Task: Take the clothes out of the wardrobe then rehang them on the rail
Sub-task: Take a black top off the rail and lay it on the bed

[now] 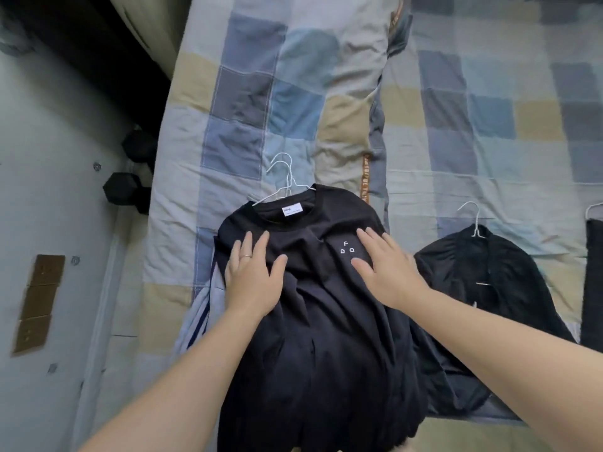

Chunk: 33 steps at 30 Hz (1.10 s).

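Observation:
A black T-shirt (319, 321) with small white letters on its chest lies face up on the bed, on white wire hangers (284, 177) whose hooks stick out past the collar. My left hand (253, 278) rests flat on the shirt's left chest, fingers spread. My right hand (385, 269) lies flat on the right chest beside the letters. Under the shirt's left edge a light blue garment with dark stripes (205, 308) shows. To the right lies a black jacket (483, 288) on its own white hanger (473, 220).
A patchwork quilt (326, 102) in blue, grey and beige covers the bed. Another dark garment (592, 278) with a hanger hook sits at the right edge. Black dumbbells (125, 190) stand on the floor left of the bed, beside a pale wall.

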Tool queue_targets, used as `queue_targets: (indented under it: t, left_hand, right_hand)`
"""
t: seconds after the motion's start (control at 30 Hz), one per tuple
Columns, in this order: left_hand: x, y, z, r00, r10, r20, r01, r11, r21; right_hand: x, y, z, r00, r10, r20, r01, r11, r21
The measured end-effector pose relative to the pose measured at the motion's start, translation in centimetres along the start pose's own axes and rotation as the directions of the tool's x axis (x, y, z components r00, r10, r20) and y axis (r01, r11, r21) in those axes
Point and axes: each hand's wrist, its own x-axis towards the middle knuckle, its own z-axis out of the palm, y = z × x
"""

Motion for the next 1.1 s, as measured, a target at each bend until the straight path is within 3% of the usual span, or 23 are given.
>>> queue_targets:
  t: [0.3,0.6,0.8,1.1]
  left_hand:
    - [-11.6,6.1,-5.6,0.958,0.261,0.115,-0.283,0.926,0.250]
    - [-20.3,11.7,-6.7,0.865,0.467,0.182,-0.501,0.818,0.284]
    - [-25.5,16.5,-2.4,0.726,0.620,0.299,-0.688,0.671,0.278]
    - [-38.4,26.3,8.0,0.426,0.774,0.468,-0.904,0.375,0.203]
  right_hand:
    - [-14.6,-3.4,-4.2,0.984,0.112,-0.140,-0.097,0.989,0.112]
    - [-27.4,-0.5,-4.6,0.919,0.248,-0.306,-0.218,0.967,0.129]
    - [-35.8,4.6,-3.3,0.839,0.391,-0.379,-0.328,0.918,0.221]
    - [-51.4,16.2,1.1,0.605,0.660,-0.446,-0.473,0.748,0.465]
